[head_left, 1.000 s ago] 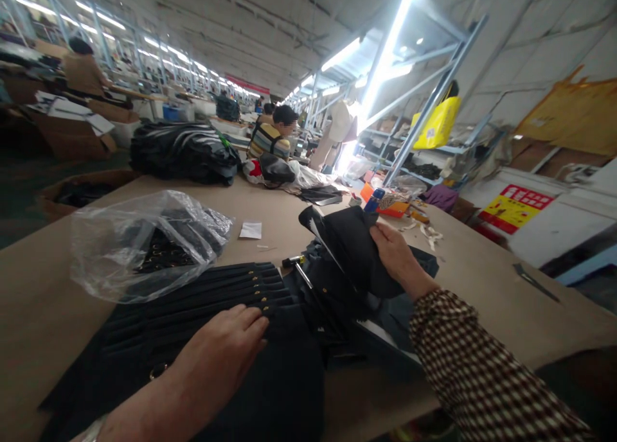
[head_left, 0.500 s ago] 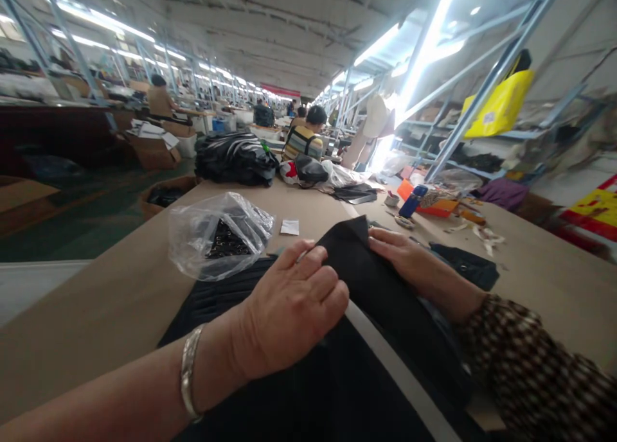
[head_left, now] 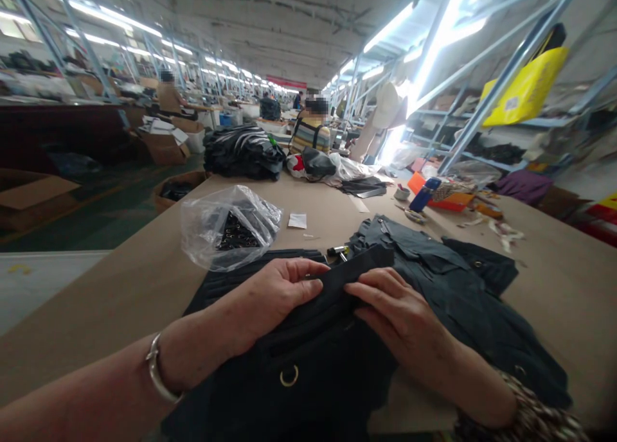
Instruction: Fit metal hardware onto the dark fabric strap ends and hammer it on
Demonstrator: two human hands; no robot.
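Observation:
A black fabric piece (head_left: 318,339) with a brass ring (head_left: 289,376) lies on the brown table (head_left: 120,300) in front of me. My left hand (head_left: 274,294) pinches its folded upper edge from the left, a silver bangle on the wrist. My right hand (head_left: 395,313) grips the same edge from the right, fingers curled over the cloth. More dark garments (head_left: 453,288) lie spread to the right of my hands. Black straps (head_left: 226,281) lie under the piece on the left.
A clear plastic bag (head_left: 231,227) of dark metal-ringed parts sits beyond my left hand. Past it lie a white slip (head_left: 297,220), a blue bottle (head_left: 424,194) and an orange tray (head_left: 448,201). A person in a striped top (head_left: 311,133) works at the far end.
The black piece, held up a second ago, has come down flat on the table. Both hands moved toward me and now grip its folded edge together.

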